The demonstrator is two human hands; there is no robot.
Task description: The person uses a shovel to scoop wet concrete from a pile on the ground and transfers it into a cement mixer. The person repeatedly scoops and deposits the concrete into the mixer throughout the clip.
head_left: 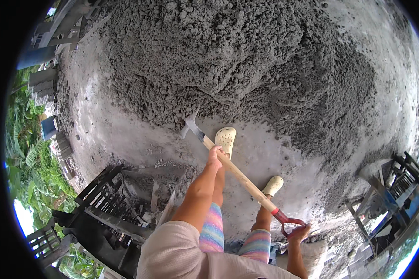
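A shovel [246, 182] with a pale wooden shaft slants across the middle of the head view. My left hand [214, 155] is wrapped round the shaft a little behind the metal blade [191, 124]. Around the red D-shaped handle [288, 220] at the other end, my right hand [300, 232] is closed. The blade lies at the near edge of a big heap of grey, crumbly damp mix [228, 56], and its tip touches or just meets the loose lumps.
My feet, in cream clogs [226, 139], stand on the grey concrete floor [246, 132]. Dark slatted wooden structures [107, 204] are at lower left, with more slatted pieces [400, 186] at right. Stacked grey blocks [43, 86] and green plants [35, 162] line the left side.
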